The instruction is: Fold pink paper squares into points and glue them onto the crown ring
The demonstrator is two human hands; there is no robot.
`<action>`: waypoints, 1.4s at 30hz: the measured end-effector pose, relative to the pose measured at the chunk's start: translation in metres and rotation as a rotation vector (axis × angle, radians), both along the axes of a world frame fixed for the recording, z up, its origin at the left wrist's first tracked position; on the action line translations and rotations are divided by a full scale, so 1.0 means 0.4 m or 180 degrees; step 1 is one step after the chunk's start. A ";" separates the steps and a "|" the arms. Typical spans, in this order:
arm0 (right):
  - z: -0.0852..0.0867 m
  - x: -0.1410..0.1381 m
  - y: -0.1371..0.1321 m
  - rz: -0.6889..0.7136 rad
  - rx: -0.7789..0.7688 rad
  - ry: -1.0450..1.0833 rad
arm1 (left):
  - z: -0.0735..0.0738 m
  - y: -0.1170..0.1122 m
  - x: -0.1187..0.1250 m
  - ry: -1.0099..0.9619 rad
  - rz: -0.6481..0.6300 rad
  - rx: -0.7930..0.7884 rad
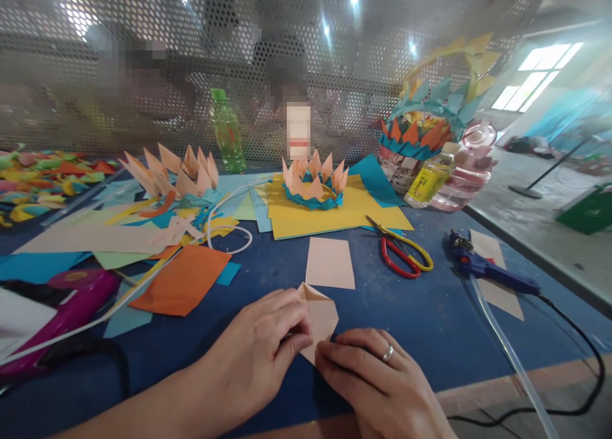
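Note:
Between my hands, close to the table's front edge, lies a small pale peach sheet of paper [322, 316] with its upper corner folded over. My left hand [272, 334] pinches the paper's left side between thumb and curled fingers. On its lower right edge press the bunched fingers of my right hand [377, 372], which wears a ring. The fingers hide part of the folds. Just beyond lies a flat pale pink paper rectangle [329, 262]. Farther off, a paper crown [314, 194] with peach points and a blue band stands on yellow sheets [373, 206].
Red-and-yellow scissors [388, 231] and a blue glue gun [497, 271] with a trailing cord lie to the right. Orange paper [184, 280], a magenta tool [81, 308] and a white cable [157, 270] are left. Bottles [227, 133] stand by the perforated screen [335, 63].

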State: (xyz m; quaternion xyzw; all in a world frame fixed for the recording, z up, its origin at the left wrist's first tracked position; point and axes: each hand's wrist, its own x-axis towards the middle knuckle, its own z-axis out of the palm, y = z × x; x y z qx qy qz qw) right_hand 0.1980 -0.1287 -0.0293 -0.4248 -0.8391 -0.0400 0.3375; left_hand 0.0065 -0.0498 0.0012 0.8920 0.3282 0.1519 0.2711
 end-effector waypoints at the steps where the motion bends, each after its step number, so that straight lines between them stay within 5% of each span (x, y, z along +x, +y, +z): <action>1: 0.003 0.002 0.000 0.0029 -0.0021 -0.0084 | 0.000 -0.001 0.000 0.0003 -0.0004 0.0012; 13: -0.001 -0.001 0.004 0.0018 0.0214 -0.0086 | -0.034 -0.002 -0.001 -0.0082 -0.0033 0.0095; 34: -0.006 -0.025 0.011 -0.0202 0.0451 -0.0090 | -0.027 -0.006 0.001 -0.0177 0.0115 -0.0127; 42: 0.000 -0.021 0.011 -0.0183 0.0435 -0.0121 | -0.036 -0.020 -0.007 0.0073 0.0023 0.0622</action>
